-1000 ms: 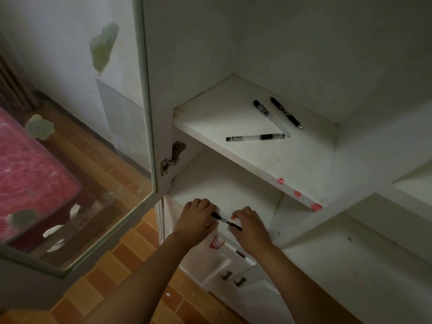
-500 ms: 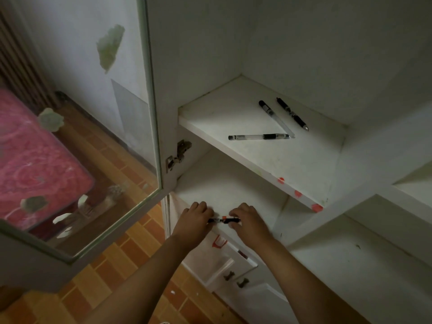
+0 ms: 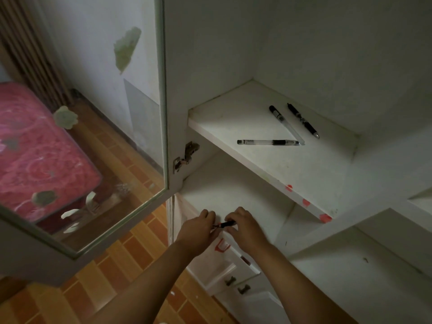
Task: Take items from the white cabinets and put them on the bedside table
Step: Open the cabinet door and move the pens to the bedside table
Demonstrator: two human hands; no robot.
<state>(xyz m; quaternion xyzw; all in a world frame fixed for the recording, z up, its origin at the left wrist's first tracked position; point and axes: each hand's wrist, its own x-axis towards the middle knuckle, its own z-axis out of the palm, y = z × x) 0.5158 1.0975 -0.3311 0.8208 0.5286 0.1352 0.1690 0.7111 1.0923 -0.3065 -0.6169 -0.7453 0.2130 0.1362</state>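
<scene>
At the front edge of the white cabinet's lower shelf [image 3: 233,188], my left hand [image 3: 198,230] and my right hand [image 3: 245,228] both pinch a small black pen with a red end [image 3: 225,224], one hand at each end. Most of that pen is hidden by my fingers. On the upper shelf [image 3: 304,167] lie three more pens: a clear one with a black grip [image 3: 267,142] lying crosswise, a clear one with a black cap [image 3: 286,124], and a black one [image 3: 302,120] furthest back.
The glass cabinet door [image 3: 105,136] stands swung open to my left. Through it shows a bed with a pink cover [image 3: 35,155] and an orange tiled floor [image 3: 98,277]. White drawers with dark handles [image 3: 236,284] sit below my hands.
The pen between my hands has turned from slanting to nearly level, and my hands have closed in on it. The view has shifted slightly right.
</scene>
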